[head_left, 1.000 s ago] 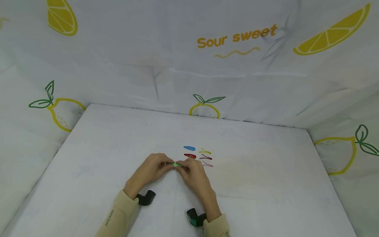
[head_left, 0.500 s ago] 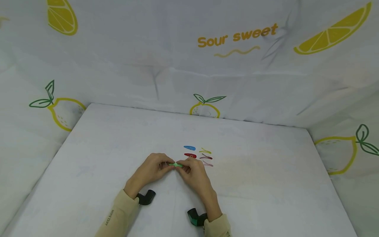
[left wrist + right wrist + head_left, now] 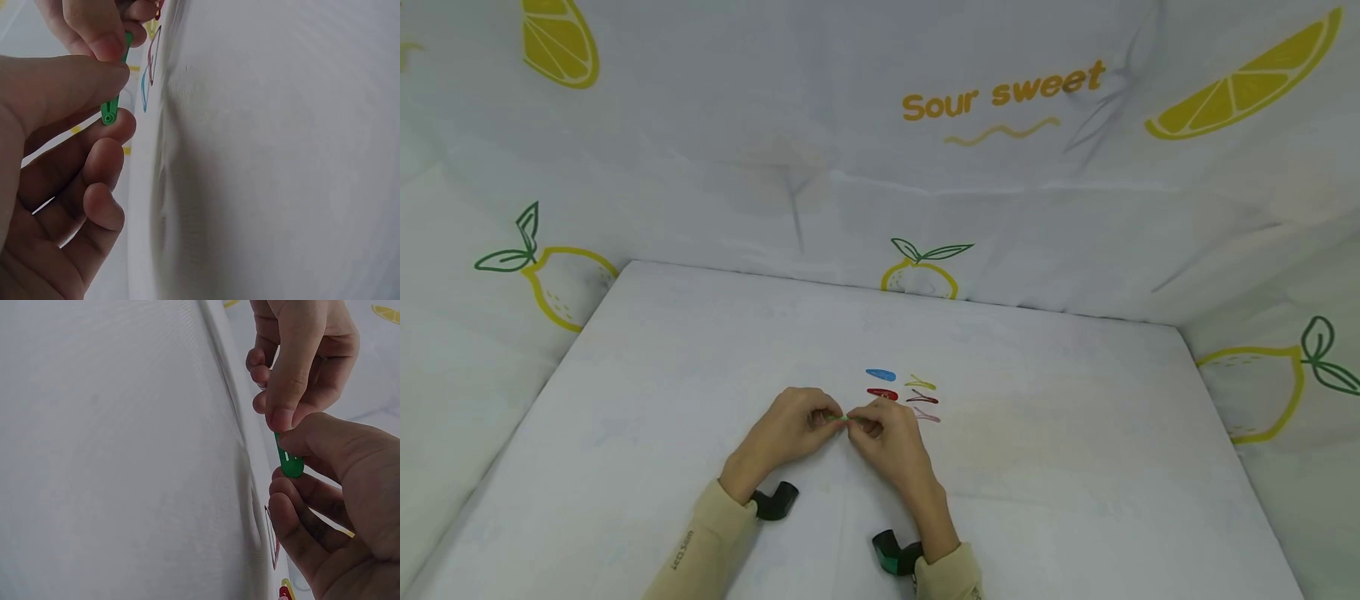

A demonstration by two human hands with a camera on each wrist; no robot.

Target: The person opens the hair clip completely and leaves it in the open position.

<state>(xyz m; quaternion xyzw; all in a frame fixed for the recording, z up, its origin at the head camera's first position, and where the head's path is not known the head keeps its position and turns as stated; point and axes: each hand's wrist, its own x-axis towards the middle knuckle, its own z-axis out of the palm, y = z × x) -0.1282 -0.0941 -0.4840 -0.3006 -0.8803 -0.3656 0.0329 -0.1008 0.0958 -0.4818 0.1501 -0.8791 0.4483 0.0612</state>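
In the head view my left hand [image 3: 788, 427] and right hand [image 3: 891, 435] meet fingertip to fingertip over the white table. Between them they pinch a green snap hair clip [image 3: 292, 466], one end each, thumb against fingers. The left wrist view shows the riveted narrow end of the green clip [image 3: 109, 117] poking out below the left thumb; its middle is covered by thumbs and fingertips. A red hair clip [image 3: 882, 393] lies just beyond the right hand's fingers, and a pink forked clip [image 3: 928, 417] is beside that hand's knuckles, partly hidden.
Behind the hands lie a blue hair clip [image 3: 881, 375], a yellow forked clip [image 3: 921, 382] and a dark red forked clip [image 3: 922, 397], grouped in two columns. White cloth walls [image 3: 700, 167] with lemon prints enclose the table [image 3: 1075, 467] at the back and sides.
The fingers have closed over the green hair clip, so less of it shows between them now. The left forearm has shifted slightly right. The clips on the table stay put.
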